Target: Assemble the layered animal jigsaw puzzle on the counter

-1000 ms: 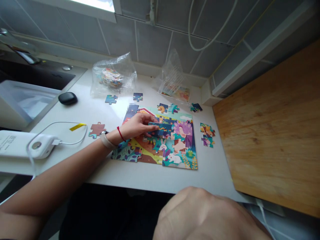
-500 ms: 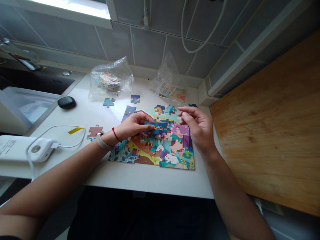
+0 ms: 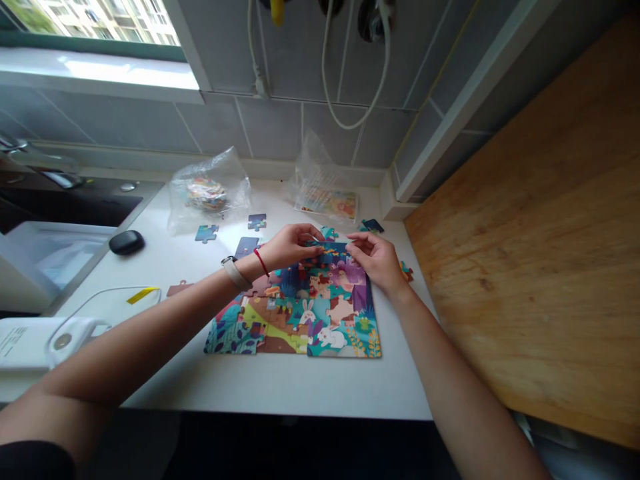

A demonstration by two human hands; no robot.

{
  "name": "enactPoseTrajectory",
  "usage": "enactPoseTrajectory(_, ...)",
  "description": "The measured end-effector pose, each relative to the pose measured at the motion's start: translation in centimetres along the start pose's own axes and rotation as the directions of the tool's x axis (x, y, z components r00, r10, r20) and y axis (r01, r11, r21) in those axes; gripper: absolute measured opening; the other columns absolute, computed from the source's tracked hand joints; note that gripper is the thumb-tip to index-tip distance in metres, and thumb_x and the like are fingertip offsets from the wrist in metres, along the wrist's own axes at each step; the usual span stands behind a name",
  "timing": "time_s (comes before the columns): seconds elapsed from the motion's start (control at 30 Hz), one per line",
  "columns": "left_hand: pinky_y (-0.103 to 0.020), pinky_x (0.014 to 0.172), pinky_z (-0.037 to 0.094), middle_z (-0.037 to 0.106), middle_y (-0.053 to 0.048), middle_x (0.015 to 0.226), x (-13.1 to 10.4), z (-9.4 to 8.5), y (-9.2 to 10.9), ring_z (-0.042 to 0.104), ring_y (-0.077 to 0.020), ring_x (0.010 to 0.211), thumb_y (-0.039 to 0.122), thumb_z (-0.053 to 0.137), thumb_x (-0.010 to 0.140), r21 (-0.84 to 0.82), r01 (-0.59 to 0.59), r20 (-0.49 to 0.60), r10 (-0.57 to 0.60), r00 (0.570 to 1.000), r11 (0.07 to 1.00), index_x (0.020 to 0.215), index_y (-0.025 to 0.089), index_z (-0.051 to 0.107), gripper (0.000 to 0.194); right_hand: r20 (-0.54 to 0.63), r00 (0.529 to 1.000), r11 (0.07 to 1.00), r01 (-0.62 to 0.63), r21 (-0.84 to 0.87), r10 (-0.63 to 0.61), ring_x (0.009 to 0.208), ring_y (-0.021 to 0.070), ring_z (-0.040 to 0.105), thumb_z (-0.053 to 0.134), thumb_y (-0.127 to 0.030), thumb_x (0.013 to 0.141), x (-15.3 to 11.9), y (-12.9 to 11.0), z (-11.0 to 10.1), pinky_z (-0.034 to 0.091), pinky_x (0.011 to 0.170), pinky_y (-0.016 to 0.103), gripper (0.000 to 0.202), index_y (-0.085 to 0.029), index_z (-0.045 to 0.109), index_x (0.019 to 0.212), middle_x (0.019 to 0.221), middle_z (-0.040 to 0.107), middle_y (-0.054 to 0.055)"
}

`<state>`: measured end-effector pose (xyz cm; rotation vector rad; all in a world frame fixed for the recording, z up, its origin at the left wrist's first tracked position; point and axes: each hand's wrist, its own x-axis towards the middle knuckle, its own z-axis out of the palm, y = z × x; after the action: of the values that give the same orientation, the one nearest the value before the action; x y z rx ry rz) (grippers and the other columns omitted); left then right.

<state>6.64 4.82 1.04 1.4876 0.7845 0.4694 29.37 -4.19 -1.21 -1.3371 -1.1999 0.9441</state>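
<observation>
A partly assembled jigsaw puzzle [image 3: 285,327] with white rabbits and plants lies on the white counter. Above its upper right part, a dark blue puzzle section [image 3: 333,249] with orange marks is held between both hands. My left hand [image 3: 295,248] pinches its left end, thumb in front. At its right end, my right hand [image 3: 373,257] grips the corner between thumb and fingers. Loose pieces lie behind the puzzle: a teal one [image 3: 207,233], a blue one [image 3: 257,221] and a dark one [image 3: 373,226]. The hands hide part of the puzzle's top.
A clear bag of pieces [image 3: 207,193] and another clear bag with a picture card [image 3: 327,200] stand near the wall. At the left are a black mouse [image 3: 127,243], a white device with a cable [image 3: 47,342] and a sink [image 3: 50,207]. A wooden board [image 3: 540,253] is at the right.
My right hand has come down and left and taken the right end of the blue section. My left hand has moved slightly right with it. The camera view has shifted upward.
</observation>
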Motion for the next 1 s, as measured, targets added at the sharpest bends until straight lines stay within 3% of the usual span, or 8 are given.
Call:
enactPoseTrajectory(0.07, -0.023, 0.062, 0.056, 0.074, -0.001, 0.080, 1.3, 0.3, -0.1, 0.069, -0.0123, 0.067, 0.036, 0.086, 0.072, 0.041, -0.021, 0.005, 0.021, 1.000, 0.999, 0.098, 0.015, 0.066, 0.039, -0.066, 0.998, 0.999, 0.013, -0.047, -0.017, 0.073, 0.0204, 0.070, 0.084, -0.056, 0.077, 0.5, 0.9, -0.3, 0.060, 0.068, 0.034, 0.041, -0.021, 0.077, 0.097, 0.084, 0.076, 0.005)
enactPoseTrajectory(0.2, -0.022, 0.058, 0.053, 0.074, 0.000, 0.080, 2.6, 0.8, -0.8, 0.064, -0.0105, 0.060, 0.039, 0.081, 0.076, 0.127, -0.088, -0.015, 0.090, 0.996, 0.988, 0.102, 0.016, 0.067, 0.038, -0.079, 0.995, 0.985, 0.039, -0.168, -0.053, 0.072, 0.0208, 0.069, 0.077, -0.048, 0.084, 0.5, 1.6, -0.5, 0.058, 0.067, 0.033, 0.034, -0.022, 0.079, 0.106, 0.092, 0.078, 0.007)
enactPoseTrajectory(0.4, -0.020, 0.053, 0.048, 0.075, -0.002, 0.078, 2.7, 1.0, -1.9, 0.065, -0.0131, 0.060, 0.044, 0.074, 0.084, 0.301, -0.146, -0.019, 0.159, 0.987, 0.942, 0.110, 0.016, 0.074, 0.038, -0.034, 0.994, 0.940, 0.086, -0.329, -0.103, 0.073, 0.0196, 0.066, 0.069, -0.037, 0.090, -0.1, 1.6, -0.5, 0.056, 0.069, 0.033, 0.025, -0.024, 0.083, 0.105, 0.104, 0.079, 0.008)
enactPoseTrajectory(0.63, -0.023, 0.068, 0.053, 0.081, -0.005, 0.092, 2.5, 0.8, -2.0, 0.070, -0.0158, 0.074, 0.034, 0.062, 0.094, 0.419, -0.222, -0.026, 0.256, 0.966, 0.880, 0.108, 0.017, 0.082, 0.029, -0.003, 0.987, 0.911, 0.145, -0.386, -0.159, 0.094, 0.0246, 0.071, 0.062, -0.034, 0.096, -0.1, 1.5, -0.9, 0.057, 0.085, 0.036, 0.026, -0.024, 0.084, 0.108, 0.101, 0.077, 0.008)
enactPoseTrajectory(0.77, -0.024, 0.074, 0.053, 0.081, -0.004, 0.093, 2.3, 0.2, -2.2, 0.069, -0.0144, 0.074, 0.025, 0.063, 0.094, 0.572, -0.300, 0.007, 0.361, 0.932, 0.763, 0.111, 0.021, 0.083, 0.026, 0.006, 0.983, 0.893, 0.171, -0.417, -0.185, 0.089, 0.0233, 0.070, 0.061, -0.034, 0.098, 0.0, 1.8, -0.9, 0.056, 0.082, 0.035, 0.028, -0.023, 0.084, 0.109, 0.098, 0.077, 0.008)
enactPoseTrajectory(0.9, -0.027, 0.077, 0.054, 0.079, -0.005, 0.091, 2.8, -0.5, -3.4, 0.069, -0.0162, 0.077, 0.022, 0.063, 0.096, 0.688, -0.397, 0.069, 0.490, 0.869, 0.608, 0.107, 0.021, 0.082, 0.022, -0.002, 0.983, 0.879, 0.164, -0.448, -0.184, 0.092, 0.0238, 0.072, 0.062, -0.036, 0.096, 0.4, 2.0, -1.0, 0.057, 0.084, 0.035, 0.029, -0.022, 0.084, 0.107, 0.100, 0.079, 0.009)
enactPoseTrajectory(1.0, -0.027, 0.074, 0.054, 0.077, -0.005, 0.091, 3.1, -0.7, -4.1, 0.069, -0.0161, 0.077, 0.021, 0.060, 0.097, 0.711, -0.429, 0.077, 0.545, 0.835, 0.557, 0.106, 0.020, 0.081, 0.022, -0.012, 0.986, 0.876, 0.144, -0.461, -0.168, 0.089, 0.0235, 0.073, 0.063, -0.036, 0.094, 0.8, 2.0, -0.9, 0.058, 0.085, 0.036, 0.029, -0.021, 0.084, 0.107, 0.101, 0.080, 0.009)
